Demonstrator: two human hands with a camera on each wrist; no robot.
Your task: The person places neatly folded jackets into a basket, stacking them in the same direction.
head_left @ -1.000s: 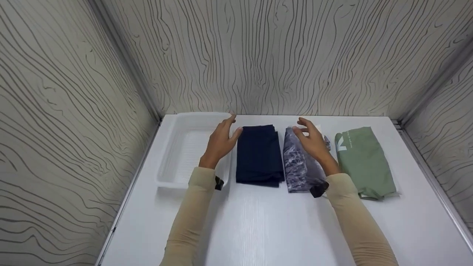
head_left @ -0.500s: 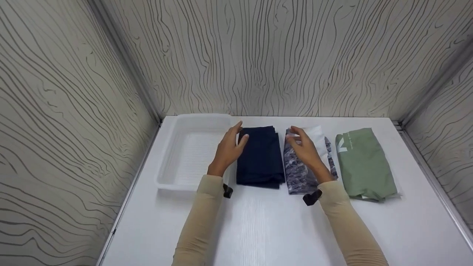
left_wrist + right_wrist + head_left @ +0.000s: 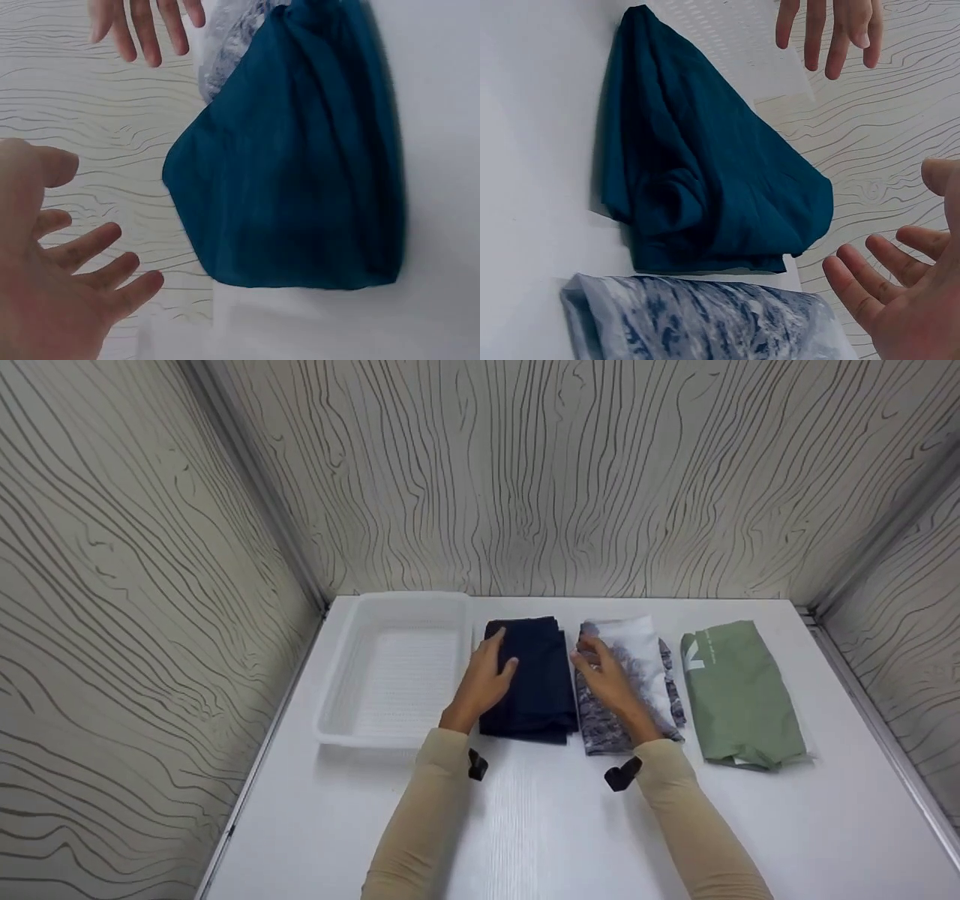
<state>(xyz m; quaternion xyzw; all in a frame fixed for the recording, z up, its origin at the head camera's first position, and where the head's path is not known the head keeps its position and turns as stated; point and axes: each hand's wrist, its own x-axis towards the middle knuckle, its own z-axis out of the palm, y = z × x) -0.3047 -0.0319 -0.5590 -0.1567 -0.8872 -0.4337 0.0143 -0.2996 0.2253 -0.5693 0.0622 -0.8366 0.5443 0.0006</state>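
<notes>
both hands have drawn inward since a second ago: the left hand point(image 3: 482, 682), earlier beside the basket's inner edge, now hangs over the left edge of the navy cloth point(image 3: 536, 682), and the right hand point(image 3: 609, 681) over the patterned cloth point(image 3: 637, 641). their fingers are spread and relaxed, holding nothing. the tabletop point(image 3: 517, 840) is white with a soft sheen, running back to a pale back wall point(image 3: 517, 472) drawn with dark, wavy wood-grain lines; a similar left wall point(image 3: 112, 622) meets it at grey trim point(image 3: 251, 480). the navy cloth (the wrist cameras turn it teal) lies matte and smooth, folded into a rough rectangle with layered edges, between the white basket point(image 3: 336, 675) and the patterned cloth. shallow and rectangular, the basket has a finely perforated floor. the patterned cloth is mottled grey and white, also folded; farther right lies a green bundle point(image 3: 742, 694) with a white print and a puckered near end.
</notes>
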